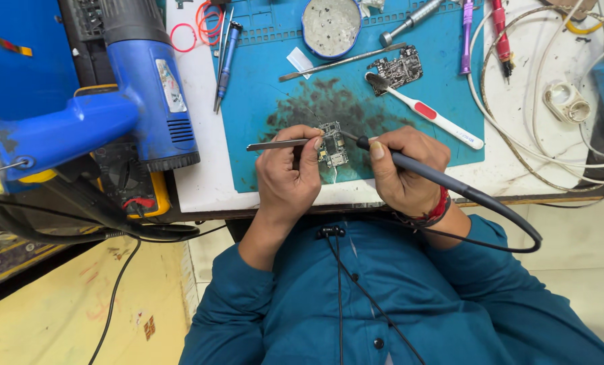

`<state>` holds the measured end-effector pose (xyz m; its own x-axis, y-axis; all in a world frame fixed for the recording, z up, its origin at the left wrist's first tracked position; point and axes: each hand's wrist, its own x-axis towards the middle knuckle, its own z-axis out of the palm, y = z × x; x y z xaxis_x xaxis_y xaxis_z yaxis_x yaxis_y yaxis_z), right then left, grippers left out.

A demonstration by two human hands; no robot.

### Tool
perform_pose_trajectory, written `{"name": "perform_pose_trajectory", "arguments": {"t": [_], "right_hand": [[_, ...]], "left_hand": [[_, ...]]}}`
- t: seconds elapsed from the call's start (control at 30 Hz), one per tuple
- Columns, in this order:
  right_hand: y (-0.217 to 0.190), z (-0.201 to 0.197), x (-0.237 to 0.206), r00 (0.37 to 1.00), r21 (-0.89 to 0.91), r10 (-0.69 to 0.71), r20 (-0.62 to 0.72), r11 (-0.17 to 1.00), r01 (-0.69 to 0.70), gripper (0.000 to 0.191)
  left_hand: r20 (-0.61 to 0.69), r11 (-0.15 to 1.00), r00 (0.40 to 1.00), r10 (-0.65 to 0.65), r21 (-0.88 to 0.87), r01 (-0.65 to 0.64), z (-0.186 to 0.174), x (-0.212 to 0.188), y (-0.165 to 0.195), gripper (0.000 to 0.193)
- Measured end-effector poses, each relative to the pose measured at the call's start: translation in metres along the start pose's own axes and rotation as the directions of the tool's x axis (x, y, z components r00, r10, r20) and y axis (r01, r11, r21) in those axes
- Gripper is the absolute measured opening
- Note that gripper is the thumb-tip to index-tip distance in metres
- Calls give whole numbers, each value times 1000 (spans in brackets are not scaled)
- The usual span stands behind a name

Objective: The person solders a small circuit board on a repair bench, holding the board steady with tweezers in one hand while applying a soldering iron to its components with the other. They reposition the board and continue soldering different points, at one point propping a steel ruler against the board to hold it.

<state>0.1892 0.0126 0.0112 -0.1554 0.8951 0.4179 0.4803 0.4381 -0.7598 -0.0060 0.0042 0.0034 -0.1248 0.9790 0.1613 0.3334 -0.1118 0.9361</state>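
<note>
Fingers of the left hand [287,177] are pinched together on a pair of thin metal tweezers [275,144], whose tips reach the small circuit board [332,145] lying on the stained middle of the blue work mat [261,74]. Fingers of the right hand [405,165] are clamped pen-fashion round the dark handle of a soldering iron [444,181], its tip meeting the upper right corner of that board; the exact contact point is too small to make out.

Left to right across the bench: a blue plastic hot air gun [140,88] with a black nozzle stands at the left, its top cut off by the frame. Beneath it sits a yellow-edged device [136,189], largely hidden. Red rubber bands [197,27] lie on the white table edge. A blue-handled screwdriver [226,61] rests on the mat's left side. A round tin [331,26] with a grey, crusted inside sits at the top, partly cropped. A flat metal spatula [342,62] lies slanted below it, beside a second bare circuit board [396,69]. A white toothbrush [427,111] with a red grip patch lies diagonally, bristles dark. White cables [518,135] loop at the right. A black cord [505,223] curves from the iron across the teal sleeve.
</note>
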Motion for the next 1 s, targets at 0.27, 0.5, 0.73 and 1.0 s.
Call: {"name": "perform_pose_trajectory", "arguments": {"t": [0.27,0.5,0.73,1.0], "right_hand": [[1,-2,0,1000,35,-16,-2,999,16,14],[3,0,-1,1000,31,-17,-8,999,18,16],[1,-2,-1,1000,24,-4,9,1000,4,13],[1,-1,1,1000,9,-29,5,1000,29,13]], "left_hand": [[0,1000,1000,13,-13,-13,0,0,0,8],[-14,1000,999,29,-2,-29,1,0,-2,7],[3,1000,1000,6,-11,-6,0,-1,-1,7],[3,1000,1000,14,-22,-14,1,-1,-2,7]]}}
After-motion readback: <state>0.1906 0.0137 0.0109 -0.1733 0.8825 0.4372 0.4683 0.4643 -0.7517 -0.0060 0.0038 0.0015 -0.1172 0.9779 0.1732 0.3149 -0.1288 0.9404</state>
